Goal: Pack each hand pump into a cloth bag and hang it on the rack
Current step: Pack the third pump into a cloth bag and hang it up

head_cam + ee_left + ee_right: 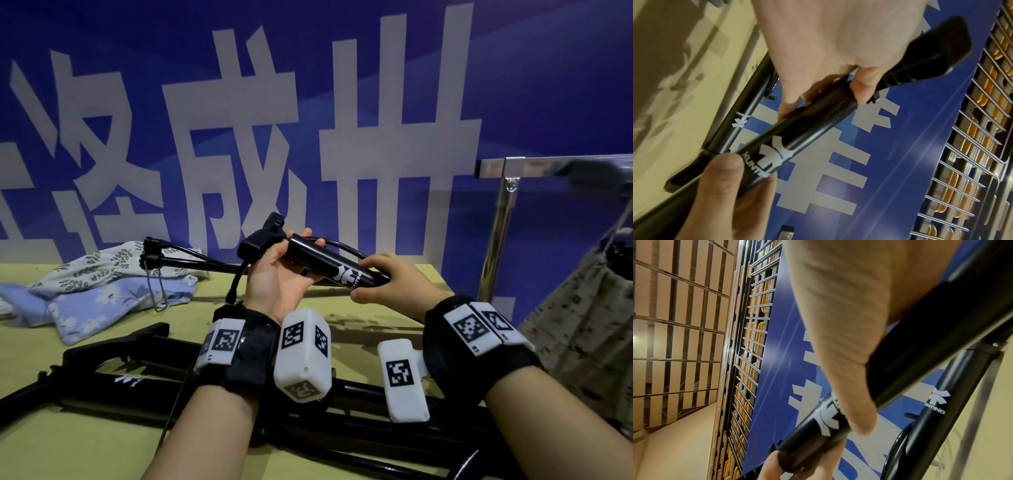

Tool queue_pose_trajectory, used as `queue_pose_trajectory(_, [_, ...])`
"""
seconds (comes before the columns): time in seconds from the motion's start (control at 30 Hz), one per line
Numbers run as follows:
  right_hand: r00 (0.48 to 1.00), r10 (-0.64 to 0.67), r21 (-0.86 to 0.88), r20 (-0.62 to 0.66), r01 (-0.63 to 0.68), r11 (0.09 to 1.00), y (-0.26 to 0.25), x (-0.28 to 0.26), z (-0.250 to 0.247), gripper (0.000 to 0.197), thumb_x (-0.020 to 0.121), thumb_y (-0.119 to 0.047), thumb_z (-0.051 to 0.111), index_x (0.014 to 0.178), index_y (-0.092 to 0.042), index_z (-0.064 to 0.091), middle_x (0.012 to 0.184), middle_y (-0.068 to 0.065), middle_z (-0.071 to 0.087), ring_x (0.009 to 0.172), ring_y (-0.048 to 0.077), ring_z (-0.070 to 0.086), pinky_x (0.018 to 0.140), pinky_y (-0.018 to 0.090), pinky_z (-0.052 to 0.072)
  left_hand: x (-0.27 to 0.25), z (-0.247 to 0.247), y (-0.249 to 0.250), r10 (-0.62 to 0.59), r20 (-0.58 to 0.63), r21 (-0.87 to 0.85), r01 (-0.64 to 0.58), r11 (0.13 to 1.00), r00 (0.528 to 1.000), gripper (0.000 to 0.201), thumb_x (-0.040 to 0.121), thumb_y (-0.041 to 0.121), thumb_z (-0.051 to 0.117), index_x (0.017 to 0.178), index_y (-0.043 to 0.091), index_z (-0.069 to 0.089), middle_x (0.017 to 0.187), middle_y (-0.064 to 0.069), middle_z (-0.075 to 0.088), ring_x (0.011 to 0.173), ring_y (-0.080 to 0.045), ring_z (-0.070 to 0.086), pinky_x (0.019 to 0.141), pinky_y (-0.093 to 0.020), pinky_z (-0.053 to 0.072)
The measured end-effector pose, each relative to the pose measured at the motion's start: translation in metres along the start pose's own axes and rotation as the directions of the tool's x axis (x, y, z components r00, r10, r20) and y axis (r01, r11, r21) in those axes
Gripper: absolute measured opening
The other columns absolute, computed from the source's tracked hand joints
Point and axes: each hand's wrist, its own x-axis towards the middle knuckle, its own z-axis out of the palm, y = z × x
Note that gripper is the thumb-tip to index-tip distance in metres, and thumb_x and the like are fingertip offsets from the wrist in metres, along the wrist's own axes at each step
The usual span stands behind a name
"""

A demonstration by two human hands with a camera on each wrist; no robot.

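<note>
A black hand pump (322, 263) with a white logo is held in the air over the table by both hands. My left hand (281, 270), palm up, curls its fingers round the barrel just below the T-handle (263, 233). My right hand (387, 281) grips the barrel beside the logo, thumb underneath. The pump's hose (236, 287) hangs down by my left wrist. In the left wrist view the barrel (807, 129) runs diagonally between my left hand (828, 56) and the right thumb (725, 178). In the right wrist view my right hand (838, 337) covers the barrel (818, 431).
Floral cloth bags (102, 284) lie crumpled at the table's far left, with another pump (178, 260) resting across them. More black pumps (137, 373) lie along the near edge under my wrists. A chrome rack (496, 233) stands at right with a speckled bag (582, 308) hanging from it.
</note>
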Motion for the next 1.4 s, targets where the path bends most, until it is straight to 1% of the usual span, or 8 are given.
queue_pose_trajectory(0.2, [0.999,-0.021,-0.011,-0.042,0.020,1.000,-0.001,-0.003,0.000,0.019,0.078,-0.020,0.074,0.092,-0.022,0.063,0.085,-0.007,0.056,0.077,0.008,0.054,0.075,0.025,0.045,-0.002,-0.005,0.006,-0.048,-0.053,-0.043,0.045,0.998,0.997,0.015,0.089,0.010,0.039,0.088,0.006,0.053,0.099,-0.014,0.059,0.099,-0.033,0.057,0.074,-0.059,0.042])
queue_pose_trajectory(0.4, [0.999,0.021,-0.052,0.024,-0.020,0.998,0.002,-0.003,-0.001,0.024,0.081,-0.025,0.068,0.100,-0.009,0.069,0.078,-0.008,0.051,0.075,0.009,0.050,0.076,0.028,0.045,0.003,-0.026,0.017,-0.142,-0.328,-0.091,0.118,0.989,0.934,0.040,0.083,0.041,0.053,0.097,0.005,0.055,0.090,-0.018,0.063,0.092,-0.034,0.060,0.091,-0.064,0.040])
queue_pose_trajectory(0.6, [0.985,0.042,0.217,-0.165,-0.005,0.976,0.008,0.004,0.001,0.025,0.086,-0.024,0.062,0.076,-0.016,0.040,0.082,0.007,0.056,0.083,0.025,0.057,0.077,0.035,0.047,0.003,-0.021,0.018,-0.266,-0.309,0.216,0.340,0.915,0.913,0.024,0.068,0.016,0.061,0.086,0.001,0.054,0.082,-0.019,0.061,0.079,-0.030,0.059,0.081,-0.048,0.050])
queue_pose_trajectory(0.8, [0.998,0.033,0.045,0.048,-0.036,0.998,0.014,0.004,0.003,0.025,0.090,-0.032,0.058,0.115,-0.028,0.058,0.093,-0.001,0.065,0.087,0.010,0.058,0.073,0.019,0.045,0.005,-0.017,0.015,-0.397,-0.318,0.458,0.506,0.731,0.861,0.011,0.065,0.000,0.051,0.076,0.000,0.053,0.066,-0.013,0.062,0.051,-0.012,0.048,0.051,-0.015,0.041])
queue_pose_trajectory(0.87, [0.998,0.035,0.004,0.042,-0.035,0.999,0.013,0.004,0.004,0.027,0.092,-0.029,0.056,0.117,-0.024,0.064,0.099,-0.006,0.064,0.089,0.007,0.054,0.082,0.020,0.041,0.005,-0.016,0.012,-0.385,-0.316,0.501,0.497,0.708,0.867,0.010,0.079,0.001,0.045,0.076,-0.001,0.055,0.065,-0.011,0.058,0.056,-0.016,0.051,0.057,-0.020,0.045])
queue_pose_trajectory(1.03, [0.988,0.120,0.047,-0.094,-0.116,0.992,0.014,0.007,0.004,0.020,0.098,-0.023,0.044,0.101,-0.019,0.063,0.070,-0.002,0.053,0.056,0.011,0.048,0.055,0.023,0.043,0.002,-0.010,0.009,-0.422,-0.289,0.520,0.510,0.685,0.860,0.024,0.094,0.001,0.037,0.104,-0.001,0.059,0.075,-0.008,0.064,0.058,-0.013,0.062,0.054,-0.022,0.053])
queue_pose_trajectory(1.2, [0.982,0.077,0.294,-0.174,-0.023,0.955,0.007,0.004,0.001,0.021,0.099,-0.010,0.038,0.092,-0.013,0.058,0.068,0.001,0.051,0.055,0.011,0.047,0.049,0.019,0.041,0.004,-0.011,0.006,-0.342,-0.261,0.501,0.429,0.751,0.903,0.060,0.095,-0.007,0.031,0.145,0.026,0.028,0.090,-0.018,0.064,0.053,-0.019,0.066,0.049,-0.023,0.053])
queue_pose_trajectory(1.4, [0.993,0.048,0.197,0.105,-0.068,0.978,0.005,-0.001,0.003,0.018,0.090,-0.019,0.056,0.078,-0.024,0.068,0.080,-0.004,0.064,0.077,0.010,0.054,0.071,0.025,0.043,0.000,-0.012,0.008,-0.309,-0.261,0.418,0.396,0.818,0.914,0.038,0.089,0.011,0.027,0.109,-0.008,0.052,0.086,-0.016,0.058,0.071,-0.024,0.054,0.066,-0.035,0.044])
